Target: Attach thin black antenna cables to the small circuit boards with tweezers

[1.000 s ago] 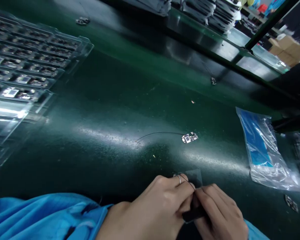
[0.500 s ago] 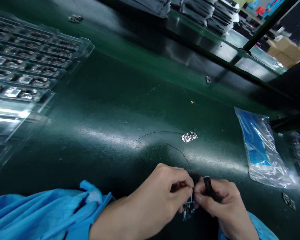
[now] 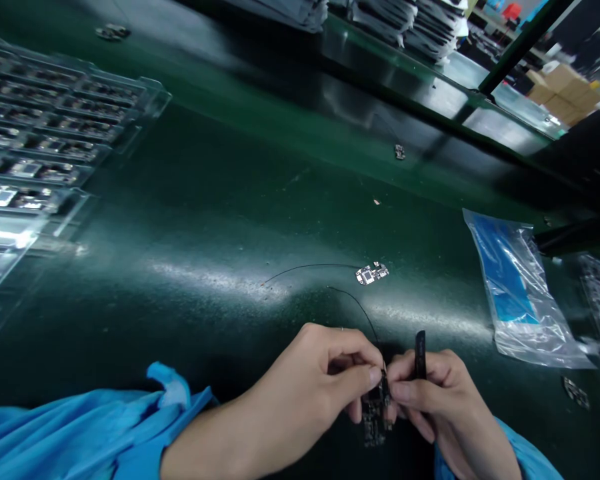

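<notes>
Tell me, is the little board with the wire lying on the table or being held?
Held. Left hand and right hand pinch the little board above the green table.

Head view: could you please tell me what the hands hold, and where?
Both hands, left hand and right hand, pinch a small circuit board by its top edge.

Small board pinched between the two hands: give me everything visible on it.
The small circuit board is dark, narrow and dotted with tiny components, hanging roughly upright below the fingertips. The left hand and right hand pinch its top edge from either side. A thin black wire arcs up and away from that top edge over the green mat. The board's finer detail is too blurred to tell.
</notes>
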The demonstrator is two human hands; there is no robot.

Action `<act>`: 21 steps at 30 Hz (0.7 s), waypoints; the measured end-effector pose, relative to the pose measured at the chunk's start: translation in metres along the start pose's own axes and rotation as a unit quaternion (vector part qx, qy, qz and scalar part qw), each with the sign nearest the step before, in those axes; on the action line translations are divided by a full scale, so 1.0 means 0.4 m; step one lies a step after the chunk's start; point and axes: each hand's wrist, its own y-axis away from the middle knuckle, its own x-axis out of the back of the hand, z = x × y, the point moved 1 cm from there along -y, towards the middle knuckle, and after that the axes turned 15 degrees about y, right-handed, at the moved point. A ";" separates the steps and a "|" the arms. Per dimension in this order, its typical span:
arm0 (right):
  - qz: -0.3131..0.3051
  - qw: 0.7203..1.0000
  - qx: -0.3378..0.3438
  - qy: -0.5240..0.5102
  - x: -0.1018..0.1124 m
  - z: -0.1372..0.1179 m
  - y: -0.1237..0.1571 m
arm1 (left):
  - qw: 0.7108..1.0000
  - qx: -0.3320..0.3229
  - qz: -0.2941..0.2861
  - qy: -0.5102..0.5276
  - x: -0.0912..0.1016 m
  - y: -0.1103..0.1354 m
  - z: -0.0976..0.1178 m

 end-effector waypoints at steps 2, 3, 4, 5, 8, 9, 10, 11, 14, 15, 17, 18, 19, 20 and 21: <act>-0.001 1.000 -0.003 -0.001 0.001 0.002 0.000 | 1.000 -0.008 -0.003 -0.015 0.000 0.003 -0.003; -0.001 1.000 -0.005 -0.002 0.001 0.003 0.000 | 1.000 -0.012 -0.003 -0.028 0.001 0.004 -0.004; -0.003 1.000 -0.006 -0.002 0.002 0.003 -0.001 | 0.999 -0.020 -0.001 -0.044 0.001 0.006 -0.005; -0.004 1.000 -0.006 -0.002 0.002 0.003 -0.001 | 0.998 -0.027 0.000 -0.060 0.001 0.007 -0.007; -0.002 1.000 -0.005 -0.001 0.000 0.002 -0.002 | 0.993 -0.053 0.006 -0.102 0.001 0.007 -0.010; 0.002 1.000 -0.003 0.001 -0.001 0.002 -0.002 | 0.992 -0.064 0.005 -0.110 0.001 0.006 -0.011; 0.011 1.000 0.001 0.004 -0.003 0.003 -0.002 | 0.990 -0.074 0.006 -0.119 0.000 0.005 -0.012; 0.025 1.000 0.009 0.008 -0.005 0.004 -0.001 | 0.988 -0.087 0.008 -0.128 -0.001 0.004 -0.012; 0.080 0.996 0.046 0.012 -0.011 0.013 0.004 | 0.982 -0.118 0.010 -0.146 -0.007 0.002 -0.010; 0.098 0.993 0.060 0.009 -0.011 0.018 0.005 | 0.981 -0.121 0.009 -0.152 -0.010 0.003 -0.009; 0.124 0.989 0.084 0.015 -0.010 0.029 0.008 | 0.976 -0.121 0.002 -0.184 -0.018 0.006 -0.002; 0.135 0.986 0.094 0.025 -0.008 0.034 0.008 | 0.970 -0.122 0.000 -0.210 -0.022 0.008 0.003; 0.144 0.984 0.102 0.038 -0.004 0.037 0.009 | 0.962 -0.129 -0.006 -0.240 -0.026 0.009 0.009; 0.152 0.982 0.105 0.051 0.001 0.040 0.009 | 0.951 -0.145 -0.011 -0.272 -0.030 0.010 0.017; 0.160 0.980 0.104 0.059 0.009 0.042 0.009 | 0.939 -0.170 -0.010 -0.299 -0.033 0.009 0.027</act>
